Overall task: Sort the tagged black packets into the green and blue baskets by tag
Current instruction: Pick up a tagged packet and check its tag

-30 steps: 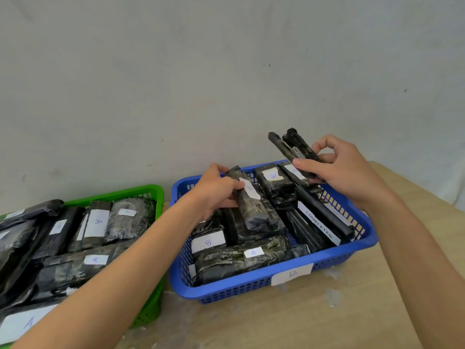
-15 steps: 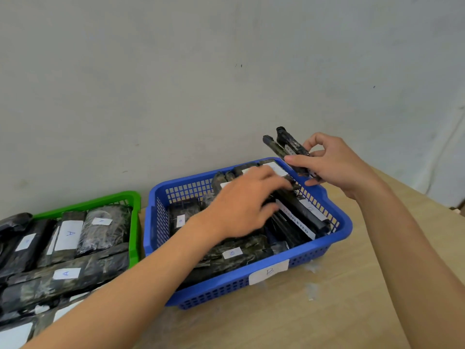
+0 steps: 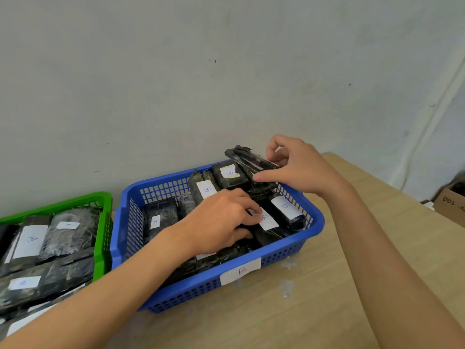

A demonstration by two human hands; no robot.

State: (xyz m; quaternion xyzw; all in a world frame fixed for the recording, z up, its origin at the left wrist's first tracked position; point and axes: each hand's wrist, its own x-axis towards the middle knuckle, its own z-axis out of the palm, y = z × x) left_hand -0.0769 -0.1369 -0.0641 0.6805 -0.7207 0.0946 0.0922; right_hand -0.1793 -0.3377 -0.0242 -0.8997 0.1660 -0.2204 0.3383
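The table (image 3: 339, 311) is carrying two baskets side by side – the blue basket (image 3: 251, 278) is sitting packed with B packets, the green basket (image 3: 103, 238) with A ones. Left hand (image 3: 221, 222) is pressing down on a B-tagged packet (image 3: 270, 227), grip clamped on it. Right hand (image 3: 302, 170) is pinching a slim packet (image 3: 251, 159) tight over the blue basket's far corner.

A pale wooden desk (image 3: 314, 311) fills the foreground — grey wall (image 3: 176, 84) at twelve o'clock. A cardboard box (image 3: 450, 205) sits at three o'clock.
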